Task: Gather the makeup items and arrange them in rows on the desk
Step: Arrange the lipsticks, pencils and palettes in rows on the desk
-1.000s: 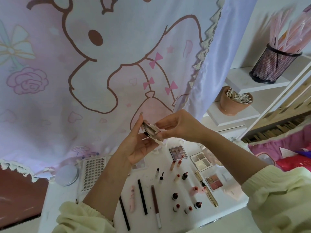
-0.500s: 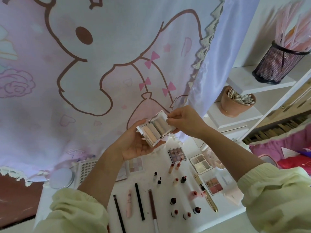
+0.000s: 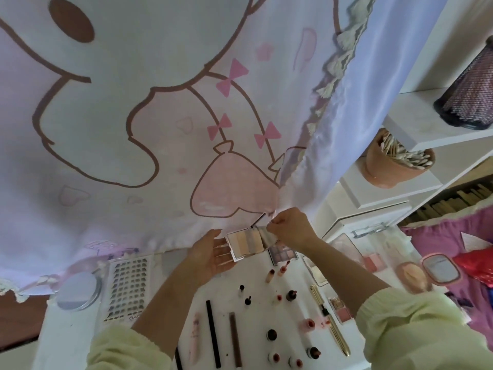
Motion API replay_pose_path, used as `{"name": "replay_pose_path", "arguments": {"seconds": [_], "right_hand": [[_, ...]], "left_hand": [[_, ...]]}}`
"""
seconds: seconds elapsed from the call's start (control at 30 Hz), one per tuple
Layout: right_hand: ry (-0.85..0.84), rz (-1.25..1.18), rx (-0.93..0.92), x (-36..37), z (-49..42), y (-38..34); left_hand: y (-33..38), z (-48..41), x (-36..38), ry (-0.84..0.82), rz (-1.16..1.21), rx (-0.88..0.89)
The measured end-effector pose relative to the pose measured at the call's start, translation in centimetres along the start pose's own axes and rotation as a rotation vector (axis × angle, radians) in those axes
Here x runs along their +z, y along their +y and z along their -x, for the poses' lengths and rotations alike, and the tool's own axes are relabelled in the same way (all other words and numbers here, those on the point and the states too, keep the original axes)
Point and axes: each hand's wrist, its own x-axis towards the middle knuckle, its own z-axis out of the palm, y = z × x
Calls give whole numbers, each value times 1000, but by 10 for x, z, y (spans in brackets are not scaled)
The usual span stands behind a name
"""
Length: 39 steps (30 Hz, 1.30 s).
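An open contour palette (image 3: 246, 244) with beige and tan strips hangs above the white desk (image 3: 66, 332). My left hand (image 3: 212, 253) lies flat with straight fingers against the palette's left edge. My right hand (image 3: 289, 228) pinches the palette's raised lid or cover sheet at its far right corner. Below on the desk lie an eyeshadow palette (image 3: 283, 254), several small lip bottles (image 3: 291, 295), dark pencils (image 3: 213, 333), a brown stick (image 3: 235, 339), a pink tube (image 3: 195, 335) and a gold pen (image 3: 336, 334).
A lash tray (image 3: 128, 279) and a round mirror (image 3: 77, 291) sit at the desk's left. A pink compact (image 3: 440, 271) lies at the right. The cartoon curtain (image 3: 133, 129) hangs behind. Shelves hold a cotton-swab pot (image 3: 394, 166) and a mesh holder (image 3: 469, 100).
The palette has swung open and come lower toward the desk. My left hand has flattened beside it, while my right hand keeps its pinch on the lid.
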Motion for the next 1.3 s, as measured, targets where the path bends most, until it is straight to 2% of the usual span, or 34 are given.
{"name": "replay_pose_path", "arguments": {"seconds": [0.13,0.3,0.7,0.83,0.93,1.0,1.07,1.13,1.2,1.3], "right_hand": [[-58,45,58,17,-8,13],[-47,128,134,28,-15,25],[-69,128,150,40,-9,39],[-78,166,110,38,-7,36],[-52,338,20,31,-1,25],[-17,477,-95,28,3,11],[-6,505,-210,30,6,-6],[-42,448,-294,38,6,-21],[-140,416,-353,54,5,-29],[-323,474,-347,83,5,-33]], "left_hand": [[-16,-17,3,54,-85,-8],[-22,-31,16,62,-201,-44],[-34,-39,14,140,-201,-21],[-37,-34,9,117,-168,-1],[-34,-24,4,96,-125,51],[-24,-14,-2,101,-87,138],[-10,-7,-16,167,-48,260],[-2,-9,-35,296,-185,382],[-7,-10,-52,392,-560,449],[-25,-10,-67,416,-1083,500]]}}
